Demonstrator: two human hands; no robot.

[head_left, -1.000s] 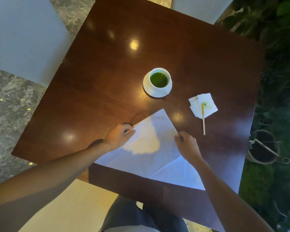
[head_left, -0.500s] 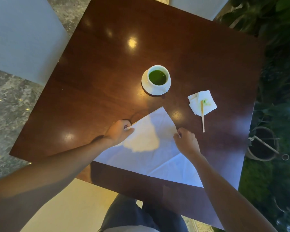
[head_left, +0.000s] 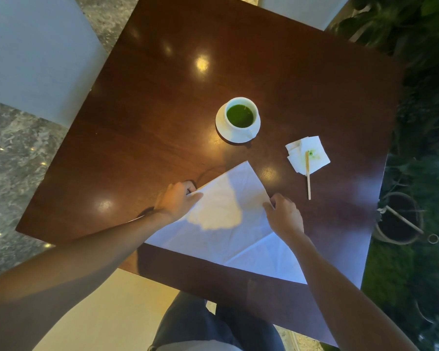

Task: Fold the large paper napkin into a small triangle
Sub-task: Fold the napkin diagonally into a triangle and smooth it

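Pinching the large paper napkin point(head_left: 228, 224) at its 9 and 3 o'clock edges with left hand point(head_left: 176, 203) and right hand point(head_left: 285, 216) fingers clamped, apex toward 12 on the table point(head_left: 162, 110).

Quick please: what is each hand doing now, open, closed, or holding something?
Left hand: pinches the left edge of the large white paper napkin.
Right hand: fingers curled on the napkin's right edge.
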